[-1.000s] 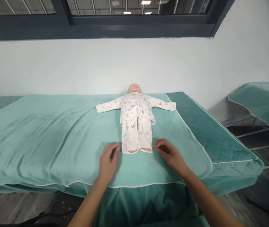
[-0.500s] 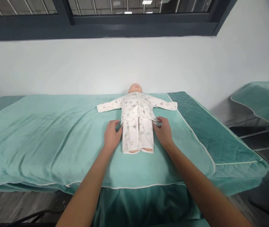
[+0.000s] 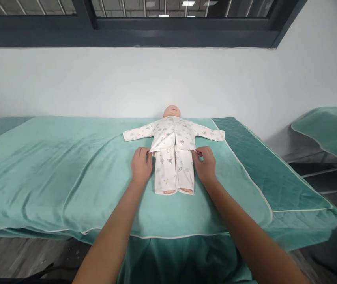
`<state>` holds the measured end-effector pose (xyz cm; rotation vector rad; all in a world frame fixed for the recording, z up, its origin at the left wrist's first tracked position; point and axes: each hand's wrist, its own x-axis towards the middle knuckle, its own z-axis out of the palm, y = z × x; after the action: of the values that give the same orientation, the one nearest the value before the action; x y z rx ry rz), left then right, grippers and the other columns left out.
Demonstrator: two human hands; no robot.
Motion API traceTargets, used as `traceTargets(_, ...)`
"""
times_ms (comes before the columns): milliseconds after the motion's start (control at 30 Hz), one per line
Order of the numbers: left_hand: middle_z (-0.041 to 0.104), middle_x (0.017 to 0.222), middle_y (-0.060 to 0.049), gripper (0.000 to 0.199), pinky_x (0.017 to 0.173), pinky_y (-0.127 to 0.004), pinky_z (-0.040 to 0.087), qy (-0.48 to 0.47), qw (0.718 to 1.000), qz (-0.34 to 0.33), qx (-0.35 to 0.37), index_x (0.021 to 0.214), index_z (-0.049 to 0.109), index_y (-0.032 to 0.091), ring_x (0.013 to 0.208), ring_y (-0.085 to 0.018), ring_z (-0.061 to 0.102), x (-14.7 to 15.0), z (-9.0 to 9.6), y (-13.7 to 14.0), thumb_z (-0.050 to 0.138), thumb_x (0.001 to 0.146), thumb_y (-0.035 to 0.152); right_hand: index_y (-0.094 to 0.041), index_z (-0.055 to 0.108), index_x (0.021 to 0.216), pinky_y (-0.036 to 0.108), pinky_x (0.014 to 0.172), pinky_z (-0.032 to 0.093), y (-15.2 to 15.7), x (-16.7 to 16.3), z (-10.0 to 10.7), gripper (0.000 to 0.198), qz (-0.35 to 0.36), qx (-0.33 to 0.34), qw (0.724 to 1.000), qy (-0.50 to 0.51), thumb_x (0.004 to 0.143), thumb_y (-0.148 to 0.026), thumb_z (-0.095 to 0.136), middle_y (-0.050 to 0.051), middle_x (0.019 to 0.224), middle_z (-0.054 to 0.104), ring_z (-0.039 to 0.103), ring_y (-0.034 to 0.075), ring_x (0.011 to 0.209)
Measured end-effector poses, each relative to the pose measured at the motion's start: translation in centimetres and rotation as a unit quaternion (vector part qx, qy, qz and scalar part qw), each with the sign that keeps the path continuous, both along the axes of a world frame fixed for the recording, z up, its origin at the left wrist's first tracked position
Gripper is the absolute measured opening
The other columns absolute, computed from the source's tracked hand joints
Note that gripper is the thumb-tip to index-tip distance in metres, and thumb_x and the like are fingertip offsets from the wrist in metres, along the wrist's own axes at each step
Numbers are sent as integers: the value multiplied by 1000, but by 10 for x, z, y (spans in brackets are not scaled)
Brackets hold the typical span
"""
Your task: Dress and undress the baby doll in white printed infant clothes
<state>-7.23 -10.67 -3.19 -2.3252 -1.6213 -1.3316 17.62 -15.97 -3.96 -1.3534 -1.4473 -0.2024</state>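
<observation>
A baby doll (image 3: 172, 111) lies on its back with its head toward the wall and its arms spread. It wears a white printed long-sleeved top (image 3: 168, 132) and matching trousers (image 3: 166, 173), its feet just showing at the leg ends. My left hand (image 3: 141, 162) pinches the lower corner of the top on the left side, drawing the hem outward. On the other side, my right hand (image 3: 205, 161) is closed on the opposite lower corner of the hem. Both hands rest close to the doll's hips.
The doll lies on a light green blanket (image 3: 53, 169) with white piping, spread over a bed. A darker quilted cover (image 3: 263, 165) shows to the right. Beyond stand a white wall (image 3: 121, 83) and a dark window frame (image 3: 180, 35). Another green-covered surface (image 3: 331, 130) is at far right.
My fingers have closed on the top's hem corners, and the left side of the hem is now pulled outward and slightly up. The view has shifted a little.
</observation>
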Motion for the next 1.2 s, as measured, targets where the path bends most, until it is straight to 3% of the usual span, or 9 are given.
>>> traceTargets(233, 63, 96, -5, 8, 76, -32, 44, 27, 1000, 0, -6, 94, 57, 21, 93, -22, 58, 2, 0, -2, 49, 93, 23, -23, 58, 95, 38, 78, 50, -1, -2, -1, 6, 9, -2, 1000, -19, 92, -25, 53, 7, 92, 58, 56, 22, 89)
traceTargets(433, 64, 99, -5, 9, 73, -31, 44, 42, 998, -14, -42, 98, 57, 22, 91, -21, 60, 5, -1, 0, 50, 93, 24, -23, 61, 112, 43, 89, 48, 8, -8, 11, 22, -3, 27, 997, -73, 91, -19, 52, 10, 106, 60, 56, 25, 103)
traceTargets(567, 64, 95, -4, 7, 71, -29, 43, 36, 997, -13, -66, 94, 57, 22, 85, -19, 60, 5, -1, 0, 49, 92, 23, -24, 67, 104, 41, 84, 46, 17, -18, 28, 20, 23, -21, 990, -136, 93, -20, 51, 7, 98, 62, 56, 24, 95)
traceTargets(700, 63, 93, -4, 11, 69, -29, 41, 41, 998, -12, -50, 92, 57, 22, 84, -18, 60, 4, -1, -2, 46, 93, 22, -26, 68, 100, 37, 77, 45, 19, -29, 41, 21, 43, -18, 992, -114, 96, -24, 48, 5, 90, 60, 55, 22, 88)
traceTargets(933, 64, 93, -5, 13, 70, -29, 42, 45, 998, -22, -30, 92, 58, 21, 85, -18, 60, 4, -3, -4, 46, 93, 21, -26, 68, 98, 38, 78, 39, 20, -35, 44, 16, 50, -81, 975, -202, 93, -23, 52, 6, 94, 62, 51, 24, 89)
traceTargets(1200, 63, 91, -4, 10, 69, -30, 41, 38, 999, -19, -33, 90, 56, 21, 84, -18, 59, 4, -3, -4, 46, 93, 23, -23, 65, 97, 39, 75, 33, 27, -48, 54, 15, 21, -101, 958, -269, 87, -16, 57, 9, 98, 63, 49, 27, 92)
